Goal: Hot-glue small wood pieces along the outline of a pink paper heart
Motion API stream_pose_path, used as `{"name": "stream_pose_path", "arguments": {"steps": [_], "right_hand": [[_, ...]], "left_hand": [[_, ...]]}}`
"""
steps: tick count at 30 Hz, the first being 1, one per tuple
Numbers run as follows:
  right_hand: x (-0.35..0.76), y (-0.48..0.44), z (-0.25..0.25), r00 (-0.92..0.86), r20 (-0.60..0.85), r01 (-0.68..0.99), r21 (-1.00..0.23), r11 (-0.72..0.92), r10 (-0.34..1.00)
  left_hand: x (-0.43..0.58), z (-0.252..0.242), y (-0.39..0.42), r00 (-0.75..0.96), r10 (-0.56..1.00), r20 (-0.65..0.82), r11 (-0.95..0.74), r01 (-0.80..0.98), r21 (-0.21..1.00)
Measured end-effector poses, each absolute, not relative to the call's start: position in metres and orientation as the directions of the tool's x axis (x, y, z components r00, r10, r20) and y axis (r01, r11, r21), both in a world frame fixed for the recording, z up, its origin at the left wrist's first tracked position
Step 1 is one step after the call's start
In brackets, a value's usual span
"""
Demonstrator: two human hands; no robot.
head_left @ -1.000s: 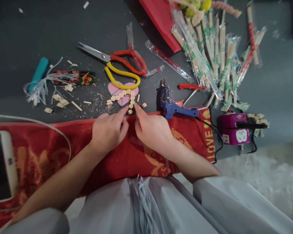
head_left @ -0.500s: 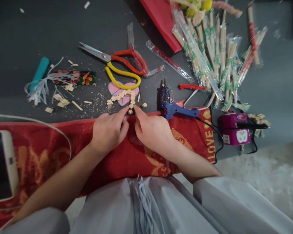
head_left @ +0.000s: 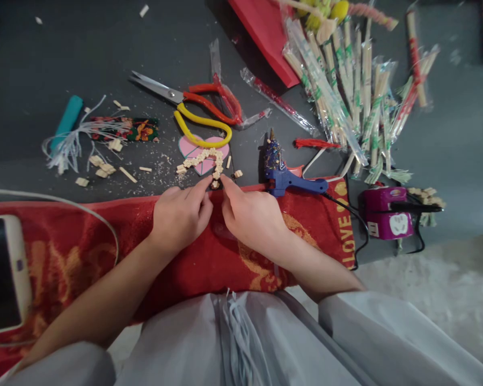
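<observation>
A bent chain of small pale wooden pieces (head_left: 218,159) lies partly over a pink paper heart (head_left: 189,148). My left hand (head_left: 181,215) and my right hand (head_left: 254,217) meet at the chain's lower end, one on each side. Both index fingers point forward with their tips against the last pieces, and the other fingers are curled in. Above the heart rest scissors (head_left: 173,95) with one orange and one yellow handle, the yellow loop overlapping the heart. To the right of my right hand is a blue glue gun (head_left: 280,179), nozzle pointing away from me.
Wrapped chopsticks (head_left: 348,96) are heaped at the upper right beside a red paper sheet (head_left: 265,40). A purple socket block (head_left: 388,213) sits at the right edge. A red towel (head_left: 193,268) lines the front, with a phone (head_left: 19,268) on it. Wood scraps (head_left: 101,166) lie left.
Both hands keep the same pose at the chain's end. The view has shifted very slightly; nothing else visibly differs.
</observation>
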State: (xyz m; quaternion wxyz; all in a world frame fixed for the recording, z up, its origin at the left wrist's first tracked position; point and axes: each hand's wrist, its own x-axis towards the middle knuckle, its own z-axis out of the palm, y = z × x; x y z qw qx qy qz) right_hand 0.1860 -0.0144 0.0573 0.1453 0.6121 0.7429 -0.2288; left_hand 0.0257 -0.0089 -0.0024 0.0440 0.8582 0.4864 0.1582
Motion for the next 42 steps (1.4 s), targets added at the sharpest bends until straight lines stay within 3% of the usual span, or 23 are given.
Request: {"name": "stream_pose_path", "arguments": {"steps": [7, 29, 42], "right_hand": [[0.186, -0.016, 0.058, -0.209, -0.483, 0.975, -0.170, 0.143, 0.850], [0.187, -0.012, 0.055, -0.160, -0.486, 0.983, -0.159, 0.093, 0.859], [0.189, -0.015, 0.047, -0.090, -0.329, 0.990, -0.132, 0.049, 0.940]], "left_hand": [[0.026, -0.001, -0.009, 0.488, 0.844, 0.221, -0.527, 0.830, 0.181], [0.026, -0.001, -0.009, 0.464, 0.867, 0.183, -0.496, 0.839, 0.224], [0.026, -0.002, -0.009, 0.465, 0.861, 0.204, -0.505, 0.827, 0.245]]}}
